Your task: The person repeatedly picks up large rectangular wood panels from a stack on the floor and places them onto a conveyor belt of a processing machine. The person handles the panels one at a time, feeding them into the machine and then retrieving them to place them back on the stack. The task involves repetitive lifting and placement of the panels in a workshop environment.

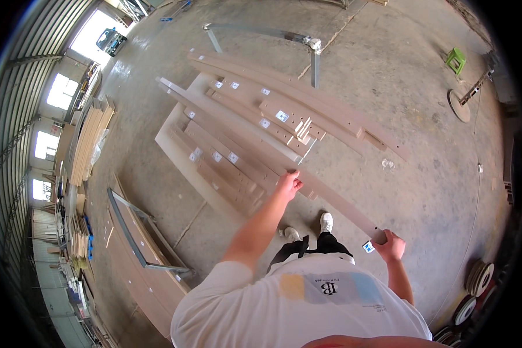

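A long, narrow brown board [342,210] slants in front of me, from the far left down to my right side. My right hand [391,246] is closed around its near end, which has a small dark hole. Along its edge, around the middle, my left hand [290,184] pinches the same board. A small white and blue label [368,247] shows just beside my right hand; whether it is stuck to the board I cannot tell. Beyond and under the board, several similar brown boards [243,152] with white stickers lie side by side on a low pale support [167,138].
A metal frame stand [315,69] stands behind the boards. A grey frame [134,238] and brown panels [148,296] lie at my left. Stacked sheets [93,136] line the left wall. A green stool [456,60] stands far right, round discs [480,278] near right.
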`<state>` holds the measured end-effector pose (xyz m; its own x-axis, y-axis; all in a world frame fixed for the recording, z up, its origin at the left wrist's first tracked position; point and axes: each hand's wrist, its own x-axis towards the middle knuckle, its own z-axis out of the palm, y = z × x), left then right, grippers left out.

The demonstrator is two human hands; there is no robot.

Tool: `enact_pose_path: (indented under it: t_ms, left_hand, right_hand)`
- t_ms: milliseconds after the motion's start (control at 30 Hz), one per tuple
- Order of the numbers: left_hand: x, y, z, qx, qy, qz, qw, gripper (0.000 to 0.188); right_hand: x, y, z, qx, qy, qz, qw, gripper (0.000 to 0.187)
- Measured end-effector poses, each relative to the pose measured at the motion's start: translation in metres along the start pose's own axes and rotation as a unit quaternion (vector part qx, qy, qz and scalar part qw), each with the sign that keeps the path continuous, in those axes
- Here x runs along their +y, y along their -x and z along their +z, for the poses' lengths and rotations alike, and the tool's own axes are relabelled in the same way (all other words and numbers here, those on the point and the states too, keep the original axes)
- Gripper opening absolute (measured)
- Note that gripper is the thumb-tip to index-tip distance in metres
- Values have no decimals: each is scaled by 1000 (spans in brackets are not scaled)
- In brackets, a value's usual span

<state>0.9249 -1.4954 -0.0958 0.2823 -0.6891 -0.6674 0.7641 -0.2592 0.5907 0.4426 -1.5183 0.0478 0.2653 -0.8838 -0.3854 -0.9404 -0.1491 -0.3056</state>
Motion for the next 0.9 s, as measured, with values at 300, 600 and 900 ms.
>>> enact_pose_path:
  t_ms: [300, 600, 900]
  left_hand:
    - [16, 38, -5, 81, -231, 45, 968, 41]
    - [-134, 191, -160, 122, -207, -148, 959, 52]
    - [-276, 347, -225, 260, -235, -154, 924, 50]
  right_hand:
    - [-28, -85, 67, -81, -16, -105, 991, 65]
    - [-102, -185, 177, -105, -8, -155, 982, 84]
    - [-138, -193, 189, -189, 116, -58, 973, 87]
